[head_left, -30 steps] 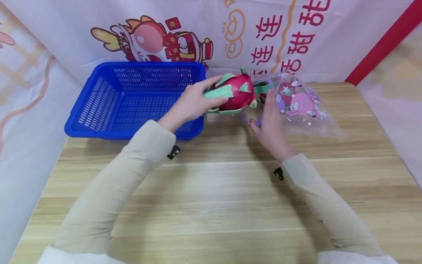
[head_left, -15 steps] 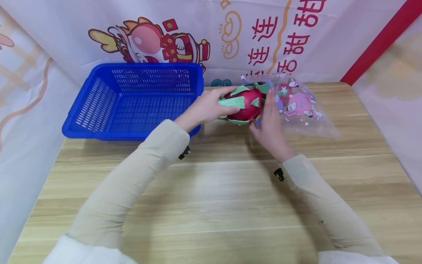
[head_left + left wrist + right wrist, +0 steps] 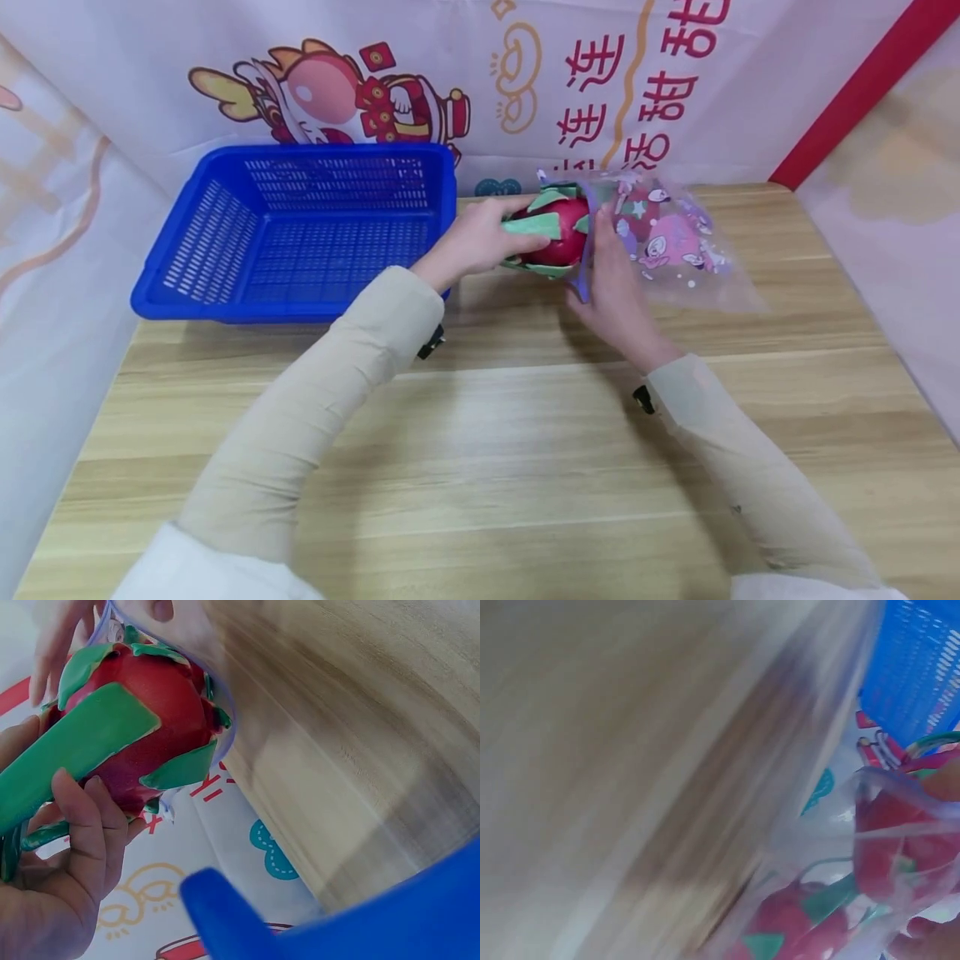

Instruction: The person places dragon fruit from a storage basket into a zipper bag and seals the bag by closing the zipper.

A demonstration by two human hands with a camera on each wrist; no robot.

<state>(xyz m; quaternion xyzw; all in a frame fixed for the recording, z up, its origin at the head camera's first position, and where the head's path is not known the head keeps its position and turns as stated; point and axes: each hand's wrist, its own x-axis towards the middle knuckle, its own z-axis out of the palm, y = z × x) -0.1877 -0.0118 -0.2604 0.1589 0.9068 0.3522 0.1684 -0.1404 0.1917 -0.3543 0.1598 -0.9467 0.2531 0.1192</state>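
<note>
My left hand (image 3: pixel 482 239) grips a red dragon fruit (image 3: pixel 564 243) with green scales, its fingers curled round the stem end. The fruit's far end is inside the mouth of a clear plastic bag (image 3: pixel 723 279) with a purple rim and cartoon prints. At the bag's mouth, my right hand (image 3: pixel 618 300) holds the rim, fingers on the upper side and thumb lower down. Through the film in the right wrist view, a second dragon fruit (image 3: pixel 791 926) shows deeper in the bag. The right fingertips are partly hidden by the bag and fruit.
A blue perforated plastic basket (image 3: pixel 330 250) stands at the back left of the wooden table (image 3: pixel 480 467), close to my left hand. Behind it hangs a printed cloth (image 3: pixel 420 50) with cartoon figures and red characters.
My left hand has moved right with the dragon fruit, from outside the bag into its mouth. My right hand has stayed at the rim, which now passes over the fruit.
</note>
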